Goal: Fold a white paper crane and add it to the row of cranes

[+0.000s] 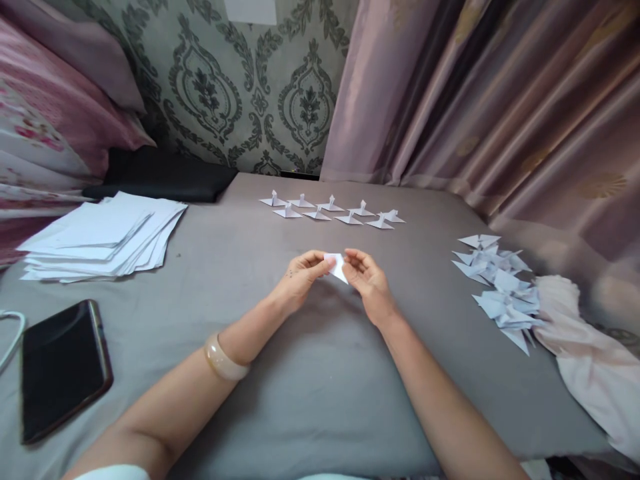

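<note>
Folded paper, one piece, white, small: at the centre of the frame, raised in both hands above the grey cloth.

Left hand: thumb and fingers pinching the paper's left part; a pale bangle on the forearm.

Right hand: fingers curled, thumb and fingertips at the paper's right edge; from where I stand I cannot tell whether they grip it or merely touch it.

Folded paper figures, nine, white, pointed: in two rows just above centre, beyond the hands, each with an upright piece at its middle.

Heap of folded papers, whitish, sharp-cornered, overlapping: right of the frame, its lower part against a pale pink cloth; number uncertain.

Stack of white sheets, edges uneven: left of the frame.

Dark-screened device, lying flat: lower left, a white cable near its upper corner.

Black item, flat: upper left, behind the stack.

Patterned wall, grey-green with dark scrollwork: top, left of centre.

Curtain, mauve, in folds: upper right.

Floral fabric, pink and white: upper left edge.
</note>
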### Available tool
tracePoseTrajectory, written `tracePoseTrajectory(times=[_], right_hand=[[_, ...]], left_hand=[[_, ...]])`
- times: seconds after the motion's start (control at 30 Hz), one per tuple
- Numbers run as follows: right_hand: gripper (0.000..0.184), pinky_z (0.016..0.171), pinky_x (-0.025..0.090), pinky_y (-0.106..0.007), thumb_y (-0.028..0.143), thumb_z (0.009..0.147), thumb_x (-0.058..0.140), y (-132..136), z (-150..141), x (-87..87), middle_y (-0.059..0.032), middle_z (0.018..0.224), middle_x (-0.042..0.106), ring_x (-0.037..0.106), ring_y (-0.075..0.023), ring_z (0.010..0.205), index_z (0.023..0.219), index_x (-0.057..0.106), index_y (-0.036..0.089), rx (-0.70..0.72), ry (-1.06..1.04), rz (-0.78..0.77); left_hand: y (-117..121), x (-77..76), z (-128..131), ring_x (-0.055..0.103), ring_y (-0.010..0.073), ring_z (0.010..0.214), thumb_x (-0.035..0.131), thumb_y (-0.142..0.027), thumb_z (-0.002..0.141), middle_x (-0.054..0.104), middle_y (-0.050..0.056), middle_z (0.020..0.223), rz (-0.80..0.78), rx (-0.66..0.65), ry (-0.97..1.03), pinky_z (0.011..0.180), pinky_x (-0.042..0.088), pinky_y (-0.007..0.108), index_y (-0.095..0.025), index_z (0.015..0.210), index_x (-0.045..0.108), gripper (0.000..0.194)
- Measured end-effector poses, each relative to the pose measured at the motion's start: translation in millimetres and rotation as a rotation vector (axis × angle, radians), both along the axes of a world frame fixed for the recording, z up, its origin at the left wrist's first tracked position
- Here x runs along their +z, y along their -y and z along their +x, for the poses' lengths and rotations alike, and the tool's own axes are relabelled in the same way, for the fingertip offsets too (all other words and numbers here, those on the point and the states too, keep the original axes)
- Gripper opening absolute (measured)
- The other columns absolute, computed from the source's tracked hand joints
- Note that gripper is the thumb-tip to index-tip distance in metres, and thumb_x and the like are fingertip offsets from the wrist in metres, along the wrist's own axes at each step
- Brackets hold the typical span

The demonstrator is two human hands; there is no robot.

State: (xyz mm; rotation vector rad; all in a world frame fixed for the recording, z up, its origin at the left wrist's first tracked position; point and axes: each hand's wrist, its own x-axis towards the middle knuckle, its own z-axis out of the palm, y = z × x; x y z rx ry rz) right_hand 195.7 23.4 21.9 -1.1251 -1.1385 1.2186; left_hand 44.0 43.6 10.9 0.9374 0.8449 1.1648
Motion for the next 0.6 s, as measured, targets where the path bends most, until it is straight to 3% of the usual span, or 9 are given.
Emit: tracePoseTrajectory(times=[0.1, 0.27, 0.6], right_hand=[[0.051, 0.081, 0.052, -0.031, 0.04, 0.063, 0.081, 3.3, -9.1, -1.0, -0.0064, 0.106, 0.07, 0.065, -0.0185, 0.093, 0.106, 0.062, 0.021, 0.025, -0.013, -0.054], [0.041, 0.082, 0.051, -0.032, 0.04, 0.061, 0.08, 0.9, -8.9, -1.4, -0.0047, 0.091, 0.073, 0.066, -0.018, 0.087, 0.094, 0.068, 0.018, -0.055, -0.066, -0.08], [0.029, 0.075, 0.053, -0.032, 0.041, 0.066, 0.078, -2.9, 4.2, -1.5, -0.003, 0.078, 0.072, 0.065, -0.0165, 0.073, 0.083, 0.069, 0.02, -0.05, 0.024, 0.046]], left_hand=[[0.8, -4.2, 6.0, 0.058, 0.0116, 0.071, 0.081, -0.036, 0.065, 0.066, 0.0, 0.076, -0.089, 0.031, 0.083, 0.07, 0.042, 0.025, -0.018, 0.078, 0.064, 0.029], [1.0, -2.2, 6.4, 0.05, 0.0072, 0.062, 0.083, -0.032, 0.063, 0.061, -0.003, 0.069, -0.098, 0.03, 0.058, 0.062, 0.035, 0.021, -0.017, 0.074, 0.063, 0.028], [7.1, 1.6, 4.3, 0.056, 0.0102, 0.065, 0.08, -0.035, 0.067, 0.066, 0.001, 0.072, -0.052, -0.17, -0.144, 0.067, 0.04, 0.024, -0.014, 0.076, 0.069, 0.026]])
